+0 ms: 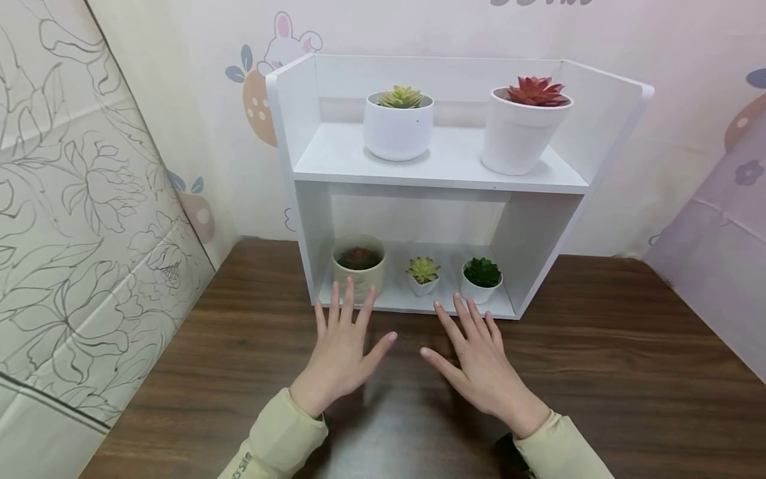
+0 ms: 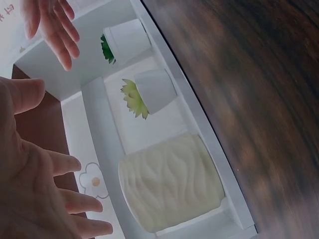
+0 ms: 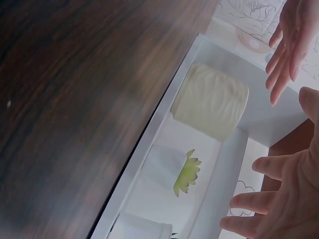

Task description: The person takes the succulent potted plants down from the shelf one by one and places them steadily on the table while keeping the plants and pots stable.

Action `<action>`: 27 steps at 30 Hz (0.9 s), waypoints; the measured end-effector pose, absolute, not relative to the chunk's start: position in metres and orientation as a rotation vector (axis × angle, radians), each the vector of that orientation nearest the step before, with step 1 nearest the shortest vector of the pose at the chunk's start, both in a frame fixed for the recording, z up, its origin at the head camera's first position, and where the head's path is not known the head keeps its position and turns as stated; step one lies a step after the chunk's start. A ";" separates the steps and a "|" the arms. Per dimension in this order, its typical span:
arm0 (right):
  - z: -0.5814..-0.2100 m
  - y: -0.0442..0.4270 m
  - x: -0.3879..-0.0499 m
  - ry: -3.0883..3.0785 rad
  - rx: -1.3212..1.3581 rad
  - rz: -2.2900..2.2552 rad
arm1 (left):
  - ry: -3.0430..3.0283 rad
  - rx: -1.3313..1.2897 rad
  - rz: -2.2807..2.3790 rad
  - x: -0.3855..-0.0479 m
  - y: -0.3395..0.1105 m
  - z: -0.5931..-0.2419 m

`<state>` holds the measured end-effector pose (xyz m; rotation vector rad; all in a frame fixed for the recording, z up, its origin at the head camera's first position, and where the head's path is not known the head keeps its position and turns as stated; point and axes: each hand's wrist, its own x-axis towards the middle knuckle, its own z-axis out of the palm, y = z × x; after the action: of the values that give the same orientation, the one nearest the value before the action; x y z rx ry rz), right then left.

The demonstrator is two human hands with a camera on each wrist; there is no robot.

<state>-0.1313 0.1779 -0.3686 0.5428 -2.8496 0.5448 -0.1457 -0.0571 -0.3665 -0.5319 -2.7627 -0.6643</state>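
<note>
Fingers spread and palm down, my left hand (image 1: 341,352) hovers in front of a cream pot with a wavy surface (image 2: 172,184), which holds a dark reddish succulent (image 1: 359,258). My right hand (image 1: 481,372), also spread and holding nothing, is nearest a small white pot with a dark green succulent (image 1: 482,273). Between them stands a little white pot with a yellow-green succulent (image 1: 423,269). All three pots are on the lower level of a white two-tier shelf (image 1: 443,179). Both hands appear apart from the pots in the wrist views.
On the upper level stand a rounded white pot (image 1: 397,130) with a light green succulent and a taller white pot (image 1: 520,136) with a red succulent. The shelf rests on a dark wooden table (image 1: 628,359), against a wall with a bunny and carrot print (image 1: 260,106).
</note>
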 end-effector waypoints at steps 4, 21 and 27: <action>-0.369 0.178 -0.132 -2.842 0.548 0.543 | -2.733 -0.518 -0.659 -0.147 -0.059 -0.363; -0.368 0.177 -0.133 -2.809 0.552 0.551 | -2.631 -0.461 -0.718 -0.155 -0.062 -0.358; -0.368 0.177 -0.134 -2.807 0.554 0.556 | -2.575 -0.422 -0.740 -0.159 -0.064 -0.355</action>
<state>-0.1335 0.1766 -0.3676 0.5544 -2.8069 0.5556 -0.1595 -0.0640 -0.3546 -0.4221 -2.5749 -0.7404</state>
